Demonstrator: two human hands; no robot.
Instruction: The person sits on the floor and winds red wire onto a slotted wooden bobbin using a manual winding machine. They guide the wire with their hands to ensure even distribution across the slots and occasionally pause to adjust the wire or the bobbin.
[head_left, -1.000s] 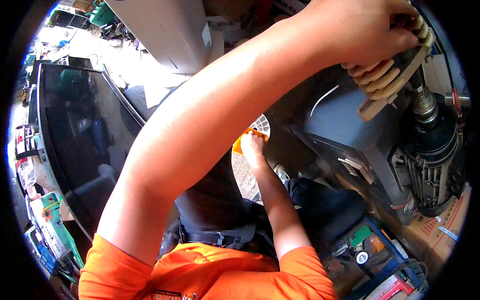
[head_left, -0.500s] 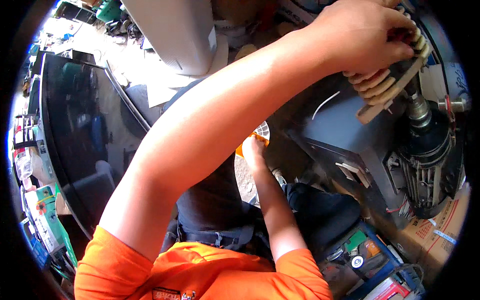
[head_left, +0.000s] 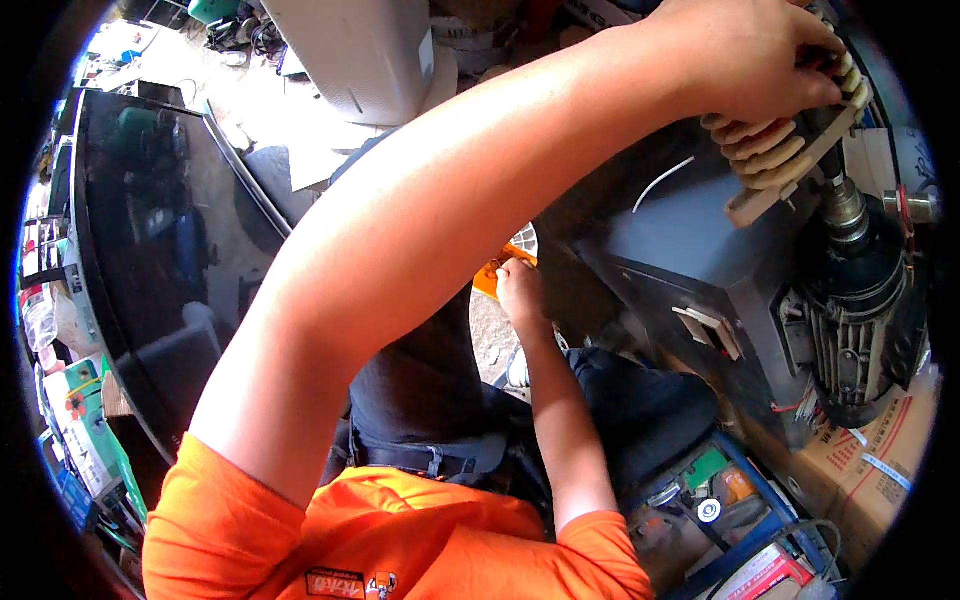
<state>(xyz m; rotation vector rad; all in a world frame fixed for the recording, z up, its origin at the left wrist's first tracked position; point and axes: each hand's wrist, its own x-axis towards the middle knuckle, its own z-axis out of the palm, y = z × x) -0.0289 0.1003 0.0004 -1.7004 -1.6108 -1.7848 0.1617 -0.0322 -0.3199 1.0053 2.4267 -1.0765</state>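
My left arm stretches across to the upper right. There my left hand has its fingers curled round the upper part of a beige, ribbed coil with a flat strip along its side. Part of the coil is hidden behind the hand. Lower down, between my knees, my right hand is closed on the edge of a flat, glossy orange piece. My left forearm covers some of that piece, so its kind is unclear. A white round grille shows just behind it.
A dark box and a black finned motor stand on the right, above a cardboard box. A blue crate of parts sits lower right. Left are a large black screen and a white column.
The whole view has shifted slightly. My right hand has turned a little, and more of the orange piece shows beside it. My left hand stays at the coil.
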